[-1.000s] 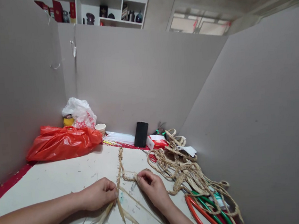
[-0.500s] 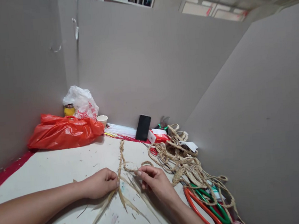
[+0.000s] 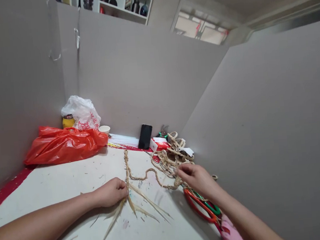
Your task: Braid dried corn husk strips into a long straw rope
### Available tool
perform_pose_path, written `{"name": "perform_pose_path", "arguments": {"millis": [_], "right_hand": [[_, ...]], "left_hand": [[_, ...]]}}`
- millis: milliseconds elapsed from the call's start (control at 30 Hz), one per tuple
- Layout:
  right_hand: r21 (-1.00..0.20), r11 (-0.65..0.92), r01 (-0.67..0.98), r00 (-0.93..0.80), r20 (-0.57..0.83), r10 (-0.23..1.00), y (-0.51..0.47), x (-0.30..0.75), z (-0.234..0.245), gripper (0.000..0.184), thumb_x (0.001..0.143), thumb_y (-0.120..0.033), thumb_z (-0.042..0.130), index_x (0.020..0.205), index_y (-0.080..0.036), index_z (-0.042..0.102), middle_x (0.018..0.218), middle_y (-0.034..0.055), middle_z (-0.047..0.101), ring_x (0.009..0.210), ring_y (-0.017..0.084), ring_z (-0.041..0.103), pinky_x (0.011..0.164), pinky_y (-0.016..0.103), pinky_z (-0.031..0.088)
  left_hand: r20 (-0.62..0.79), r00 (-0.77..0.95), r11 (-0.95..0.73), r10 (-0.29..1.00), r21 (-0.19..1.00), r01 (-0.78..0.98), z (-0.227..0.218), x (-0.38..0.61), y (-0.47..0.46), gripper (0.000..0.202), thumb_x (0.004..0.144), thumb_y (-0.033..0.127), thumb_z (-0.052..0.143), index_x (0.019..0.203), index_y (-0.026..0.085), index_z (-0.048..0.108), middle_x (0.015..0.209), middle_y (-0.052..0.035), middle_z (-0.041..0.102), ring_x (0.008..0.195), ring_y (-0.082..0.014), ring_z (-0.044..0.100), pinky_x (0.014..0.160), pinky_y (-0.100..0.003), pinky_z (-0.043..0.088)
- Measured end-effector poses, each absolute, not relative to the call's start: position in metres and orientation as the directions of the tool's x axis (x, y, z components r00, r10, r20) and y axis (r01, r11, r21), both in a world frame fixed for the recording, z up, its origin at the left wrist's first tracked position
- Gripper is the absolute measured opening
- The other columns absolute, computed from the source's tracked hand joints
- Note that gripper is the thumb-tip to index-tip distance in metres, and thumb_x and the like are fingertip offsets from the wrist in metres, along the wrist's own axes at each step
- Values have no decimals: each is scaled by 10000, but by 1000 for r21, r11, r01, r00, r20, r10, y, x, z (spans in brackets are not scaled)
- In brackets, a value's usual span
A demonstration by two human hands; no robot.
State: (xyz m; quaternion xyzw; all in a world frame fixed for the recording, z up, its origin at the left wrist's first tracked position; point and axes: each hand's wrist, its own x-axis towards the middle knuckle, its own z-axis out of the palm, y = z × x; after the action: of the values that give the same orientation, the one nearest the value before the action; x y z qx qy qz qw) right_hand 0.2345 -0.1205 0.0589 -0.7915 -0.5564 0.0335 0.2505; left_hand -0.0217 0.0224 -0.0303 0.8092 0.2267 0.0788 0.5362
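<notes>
My left hand (image 3: 114, 192) is closed on the lower part of a braided straw cord (image 3: 126, 167), low over the white tabletop. Loose pale straw strands (image 3: 144, 199) fan out below those fingers. From the upper braid a thin plaited cord (image 3: 150, 170) runs in waves to the right, towards the pile of straw rope (image 3: 166, 160). Over the front of that pile is my right hand (image 3: 195, 176), thumb and fingertips pinched together; what they hold, if anything, I cannot make out. Orange-handled scissors (image 3: 200, 208) and a green handle (image 3: 209, 204) lie just below it.
A red plastic bag (image 3: 67, 145), a white bag (image 3: 82, 112), a yellow jar (image 3: 68, 121) and a paper cup (image 3: 104, 129) stand at the back left. A black phone (image 3: 145, 136) leans on the grey wall. Pliers (image 3: 163, 131) are beside the pile. Straw scraps dot the table.
My right hand has moved right, away from the braid to the rope pile. The thin cord now lies stretched in waves between them. My left hand keeps its hold on the braid.
</notes>
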Motion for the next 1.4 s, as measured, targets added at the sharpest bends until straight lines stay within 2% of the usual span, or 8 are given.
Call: {"name": "perform_pose_path", "arguments": {"millis": [100,333,667,767,933,1100,1267,1400], "right_hand": [[-76,-445,892,451,195,871,-125,239,55,202,753,-305,552,583,-200,580,570,54,609,523,191,545,495,266,304],[-390,-72,918,151,174,973,-100,162,22,227,832,-244,452,743,-208,658,720,31,690,658,169,613,593,239,383],[13,-256,967,229,405,885,-83,231,22,212,836,-245,490,967,-186,646,913,108,644,753,225,601,584,282,383],[-110,-147,983,182,473,862,-87,224,23,258,879,-311,427,807,-187,641,796,82,620,701,202,589,601,285,412],[-165,71,984,4,418,908,-82,188,16,467,816,-145,411,1276,-194,469,1159,117,576,973,216,572,751,305,450],[-20,-170,985,168,293,941,-64,201,23,366,899,-347,388,691,-193,647,669,77,651,646,214,600,591,300,409],[13,-68,998,52,502,863,-53,230,28,339,809,-164,444,1118,-144,582,1110,152,604,987,264,554,761,338,424],[-194,28,981,69,474,878,-50,224,23,261,874,-316,445,754,-171,626,746,72,639,676,186,569,620,278,406]], "left_hand": [[-112,882,-317,457,906,280,-31,-23,22,286,728,391,477,560,173,400,530,52,323,524,-84,279,493,-218,223],[-186,887,-172,424,945,280,-34,-25,25,372,737,501,504,603,154,480,515,60,337,491,-72,250,474,-221,186],[-230,890,-98,394,952,289,-28,-24,27,348,763,468,516,629,147,523,498,65,313,475,-71,233,468,-233,160],[-251,889,-88,383,948,305,-25,-22,27,351,769,470,512,626,150,510,507,63,316,483,-73,241,472,-233,166],[-258,895,-50,364,954,295,-21,-20,26,349,769,466,510,607,162,454,524,62,322,496,-73,246,481,-228,186],[-233,891,-145,390,940,309,-22,-22,27,329,786,431,488,599,165,431,541,57,323,519,-78,261,490,-223,209],[-222,886,-192,406,928,320,-24,-21,28,318,800,412,465,607,161,437,562,53,331,538,-77,283,496,-208,233],[-234,884,-184,403,926,329,-22,-20,27,313,799,412,465,617,158,442,570,51,355,548,-77,300,501,-198,248]]}}
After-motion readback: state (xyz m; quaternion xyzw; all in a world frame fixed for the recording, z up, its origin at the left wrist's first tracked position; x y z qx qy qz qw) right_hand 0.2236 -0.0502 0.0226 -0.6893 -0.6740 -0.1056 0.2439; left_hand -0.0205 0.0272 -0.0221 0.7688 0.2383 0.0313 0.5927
